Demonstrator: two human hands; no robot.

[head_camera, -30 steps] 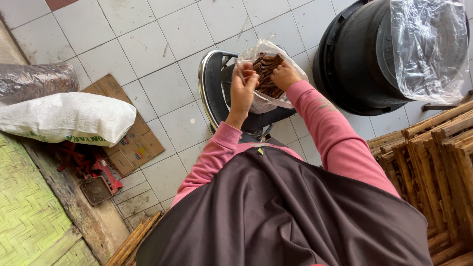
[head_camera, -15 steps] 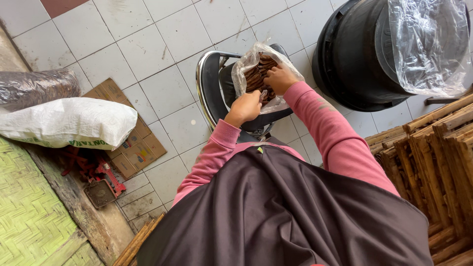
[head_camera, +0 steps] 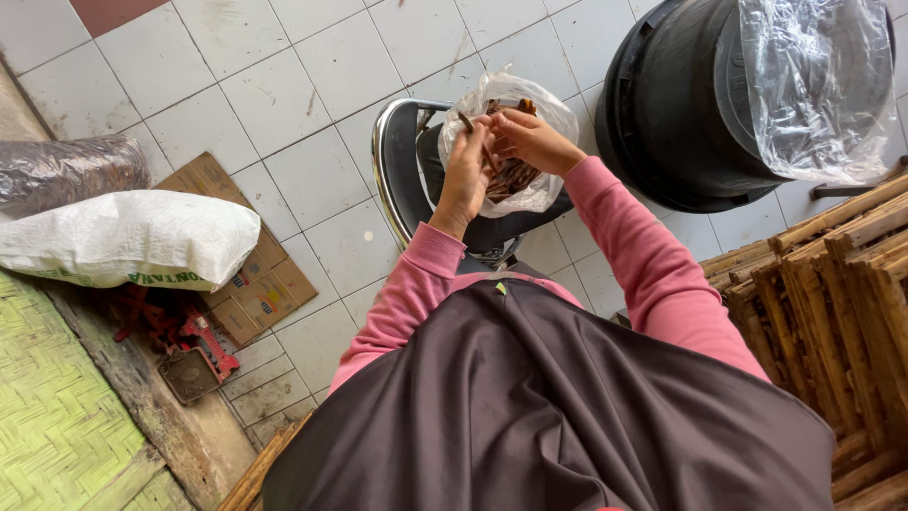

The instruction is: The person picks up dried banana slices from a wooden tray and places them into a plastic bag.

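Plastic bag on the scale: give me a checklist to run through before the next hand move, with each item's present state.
1. Plastic bag rests on the scale: ok, it sits on the platform.
2. Bag mouth open: ok, the brown sticks inside show.
3. Left hand has a grip: ok, it pinches one brown stick above the bag.
4. Right hand at the bag: ok, it is at the bag's mouth; whether it grips the plastic, cannot tell.
5. Scale reading visible: cannot tell, the bag and hands cover most of it.
6. Black bin apart from the bag: ok, tiled floor shows between them.
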